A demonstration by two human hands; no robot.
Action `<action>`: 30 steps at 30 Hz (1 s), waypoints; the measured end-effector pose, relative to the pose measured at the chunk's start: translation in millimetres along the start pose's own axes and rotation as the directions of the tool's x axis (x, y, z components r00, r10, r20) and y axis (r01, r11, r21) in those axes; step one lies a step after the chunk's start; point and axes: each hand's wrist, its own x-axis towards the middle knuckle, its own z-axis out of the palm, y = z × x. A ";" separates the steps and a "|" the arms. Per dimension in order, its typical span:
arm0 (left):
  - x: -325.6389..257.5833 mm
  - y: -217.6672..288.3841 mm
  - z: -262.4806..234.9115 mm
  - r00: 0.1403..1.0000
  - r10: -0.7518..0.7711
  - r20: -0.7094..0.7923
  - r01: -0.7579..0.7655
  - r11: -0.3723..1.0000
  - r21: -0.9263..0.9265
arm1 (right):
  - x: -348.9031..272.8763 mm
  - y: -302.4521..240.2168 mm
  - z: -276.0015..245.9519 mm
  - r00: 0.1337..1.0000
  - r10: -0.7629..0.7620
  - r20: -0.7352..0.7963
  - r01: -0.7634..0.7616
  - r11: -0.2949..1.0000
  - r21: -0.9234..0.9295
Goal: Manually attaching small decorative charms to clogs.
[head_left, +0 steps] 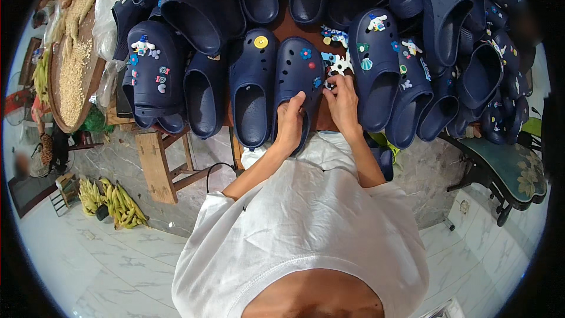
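Note:
A navy clog (299,68) with a blue flower, a red and a light-blue charm on its perforated toe lies in front of me. My left hand (290,119) grips it at the foot opening, thumb on top, fingers hidden inside. Beside its right edge, my right hand (342,101) has its fingertips pinched together at a small pile of loose shoe charms (336,65); what they hold, if anything, is hidden. Another navy clog (253,82) with one yellow button charm touches the left side. To the right sits a decorated clog (375,65) with a white figure and a shell.
Many more navy clogs (191,12) crowd the brown table, some stacked. A wooden stool (158,168) stands below at left, with bunches of bananas (120,203) on the floor. A round tray of grain (88,82) lies far left, and a dark green padded seat (506,168) at right.

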 end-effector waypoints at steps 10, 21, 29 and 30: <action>-9.4 9.1 12.1 0.998 0.053 0.041 -0.056 0.996 0.068 | -11.0 -3.8 -3.5 0.995 -0.044 -0.093 0.049 0.998 0.047; -3.5 -0.1 -1.9 0.997 0.041 0.060 -0.046 0.995 0.092 | -6.2 -1.8 3.8 0.950 0.142 0.278 -0.305 0.615 0.727; -9.3 5.8 12.9 0.997 0.080 0.009 -0.080 0.996 0.046 | 1.9 6.0 2.3 0.939 0.164 0.301 -0.334 0.640 0.692; -8.4 4.5 11.1 0.996 0.083 0.018 -0.084 0.995 0.050 | 2.5 3.9 1.6 0.950 0.153 0.273 -0.301 0.684 0.664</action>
